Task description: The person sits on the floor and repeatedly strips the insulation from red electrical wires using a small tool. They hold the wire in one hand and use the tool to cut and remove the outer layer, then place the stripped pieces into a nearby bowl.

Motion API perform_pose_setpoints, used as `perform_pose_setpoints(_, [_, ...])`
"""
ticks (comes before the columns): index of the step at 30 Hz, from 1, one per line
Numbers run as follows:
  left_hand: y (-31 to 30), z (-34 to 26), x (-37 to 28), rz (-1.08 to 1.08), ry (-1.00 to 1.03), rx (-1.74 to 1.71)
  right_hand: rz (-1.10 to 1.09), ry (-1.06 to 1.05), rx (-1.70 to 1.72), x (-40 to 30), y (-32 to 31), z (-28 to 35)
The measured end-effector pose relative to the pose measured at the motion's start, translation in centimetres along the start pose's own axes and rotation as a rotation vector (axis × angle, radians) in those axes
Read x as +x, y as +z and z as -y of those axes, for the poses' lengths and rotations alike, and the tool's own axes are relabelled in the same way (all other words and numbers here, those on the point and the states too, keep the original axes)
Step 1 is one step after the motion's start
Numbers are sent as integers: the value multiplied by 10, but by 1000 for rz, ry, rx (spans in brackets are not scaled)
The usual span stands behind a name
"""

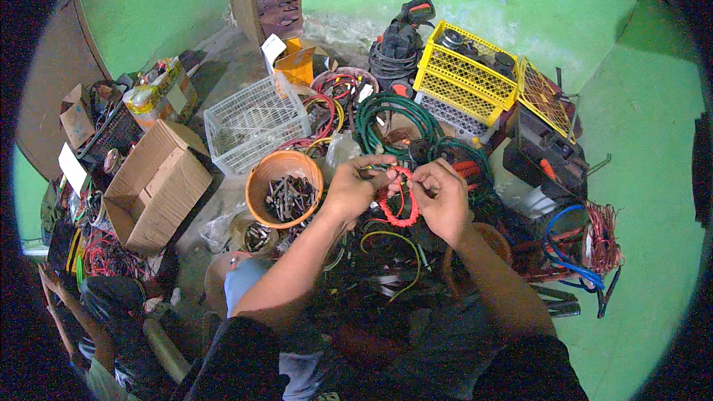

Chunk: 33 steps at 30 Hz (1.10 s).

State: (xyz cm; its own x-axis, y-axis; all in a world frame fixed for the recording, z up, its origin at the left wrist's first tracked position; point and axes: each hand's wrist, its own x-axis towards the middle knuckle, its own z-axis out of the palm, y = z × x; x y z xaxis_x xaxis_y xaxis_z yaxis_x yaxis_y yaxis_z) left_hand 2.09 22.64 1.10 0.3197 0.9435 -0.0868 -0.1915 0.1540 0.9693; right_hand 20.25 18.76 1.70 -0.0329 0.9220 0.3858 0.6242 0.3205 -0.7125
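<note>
Between my two hands hangs a ring of coiled red wire or cord (414, 214), wrapped round itself, with a loose strand curving across its middle. My left hand (356, 186) pinches the upper left of the ring between thumb and fingers. On the ring's upper right, the thumb and fingertips of my right hand (444, 195) grip it. Below the ring, a yellow-green wire (415, 250) arcs over dark clutter. Left of my left hand stands an orange bucket (257, 192) holding many metal bits or bolts. Behind my hands lies a coil of green hose (365, 128).
At the left is an open cardboard box (184, 192), beside a clear plastic crate (259, 145). A yellow crate (468, 86) with round parts is stacked at the back right, near a dark machine with a cable (395, 50). Another person's arm (83, 312) shows at lower left.
</note>
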Motion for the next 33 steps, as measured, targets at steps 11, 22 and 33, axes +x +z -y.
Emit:
perform_pose_setpoints(11, [-3,-3,-2,32,-103,-300,173,-210,-38,-5,-4,-1])
perform_pose_setpoints(22, [0,-4,-3,48,-45,-277,127,-225,53,-11,-2,20])
perform_pose_setpoints(33, [5,2,-5,157,271,532,147,114,346,-6,-34,19])
